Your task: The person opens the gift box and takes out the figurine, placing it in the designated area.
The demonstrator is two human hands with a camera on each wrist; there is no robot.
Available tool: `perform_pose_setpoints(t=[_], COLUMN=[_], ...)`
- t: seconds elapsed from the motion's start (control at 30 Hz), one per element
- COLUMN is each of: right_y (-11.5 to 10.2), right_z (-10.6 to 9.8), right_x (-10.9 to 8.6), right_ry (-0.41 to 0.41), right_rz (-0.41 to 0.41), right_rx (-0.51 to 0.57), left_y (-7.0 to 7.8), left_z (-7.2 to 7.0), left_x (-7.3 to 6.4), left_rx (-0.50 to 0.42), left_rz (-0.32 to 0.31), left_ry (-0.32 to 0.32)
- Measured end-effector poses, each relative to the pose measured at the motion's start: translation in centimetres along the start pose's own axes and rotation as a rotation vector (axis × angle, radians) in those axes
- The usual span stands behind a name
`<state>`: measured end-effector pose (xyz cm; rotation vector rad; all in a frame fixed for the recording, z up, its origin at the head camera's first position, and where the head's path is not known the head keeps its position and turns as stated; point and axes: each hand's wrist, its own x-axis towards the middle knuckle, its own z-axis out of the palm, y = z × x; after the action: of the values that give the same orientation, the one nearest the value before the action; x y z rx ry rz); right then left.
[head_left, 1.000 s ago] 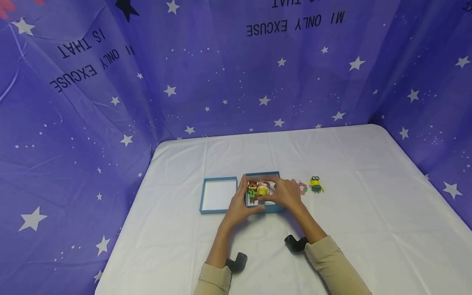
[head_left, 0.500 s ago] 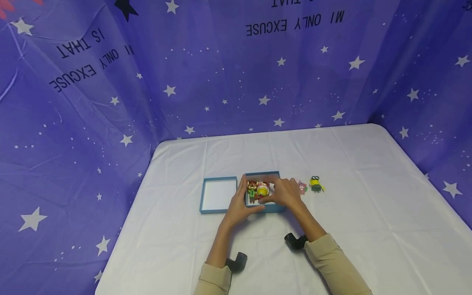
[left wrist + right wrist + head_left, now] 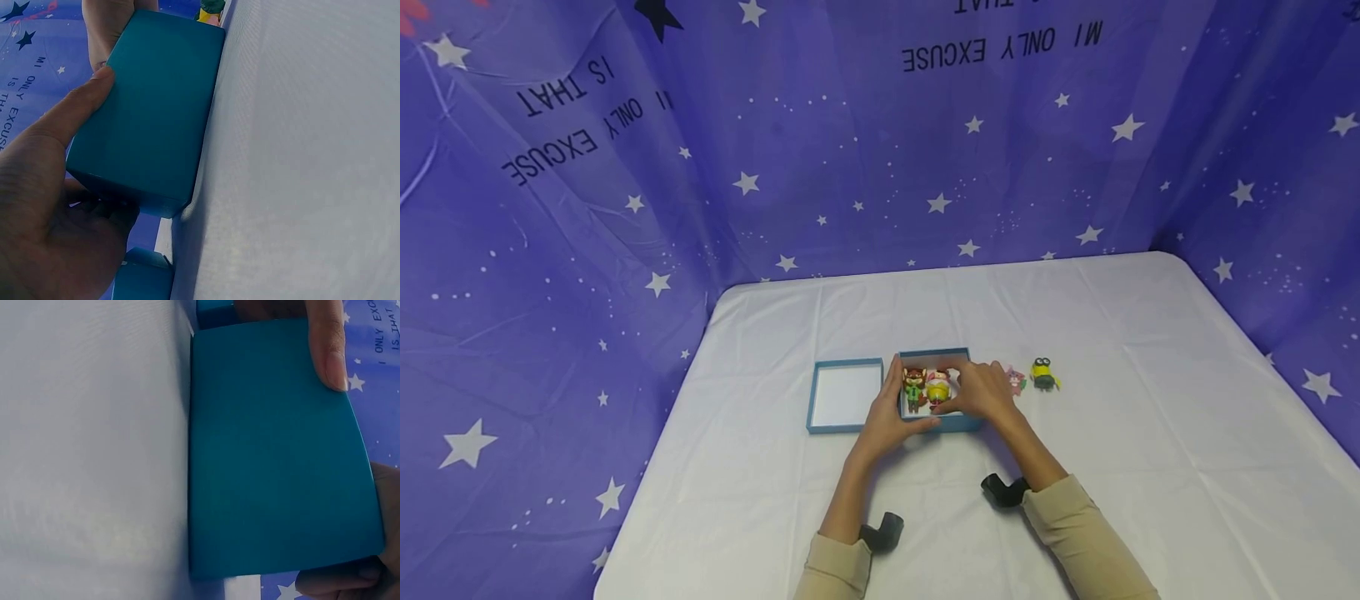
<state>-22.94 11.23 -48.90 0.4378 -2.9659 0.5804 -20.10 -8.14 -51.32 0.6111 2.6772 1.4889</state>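
Note:
My left hand [image 3: 883,423] grips the blue box [image 3: 958,424], its fingers along the left wall. In the left wrist view the thumb lies against the front face of the box [image 3: 147,119]. Inside, on the left, a fox figurine [image 3: 914,388] in a green shirt lies face up. Beside it lies a round figurine [image 3: 938,390] in yellow with a pink-and-white head. My right hand [image 3: 985,392] reaches over the right wall and holds this one between thumb and index finger, at its two ends. The right wrist view shows only the outside of the box [image 3: 281,450], hiding the figurines.
A shallow blue lid [image 3: 848,363] with a white inside lies just left of the box. To the right are a small pink figurine [image 3: 1017,381], partly behind my right hand, and a yellow Minion figurine [image 3: 1043,375]. White cloth [image 3: 1112,433] covers the table.
The round figurine has turned and shifted slightly right within the box, between my right thumb and index finger. My left hand and the box have stayed put.

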Motion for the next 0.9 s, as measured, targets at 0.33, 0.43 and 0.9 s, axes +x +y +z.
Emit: perform_pose_setpoints(t=[0.33, 0.43, 0.9], right_y=[0.27, 0.39, 0.75], right_z=[-0.15, -0.21, -0.75], right_x=[-0.19, -0.23, -0.16], right_ry=[0.000, 0.000, 0.007], right_rz=[-0.031, -0.031, -0.042], right_rx=[0.058, 0.088, 0.175], left_y=[0.03, 0.00, 0.13], left_z=[0.00, 0.04, -0.02], left_x=[-0.12, -0.16, 0.02], left_rx=[0.000, -0.003, 0.028], left_rz=[0.001, 0.009, 0.005], left_ry=[0.002, 0.003, -0.001])
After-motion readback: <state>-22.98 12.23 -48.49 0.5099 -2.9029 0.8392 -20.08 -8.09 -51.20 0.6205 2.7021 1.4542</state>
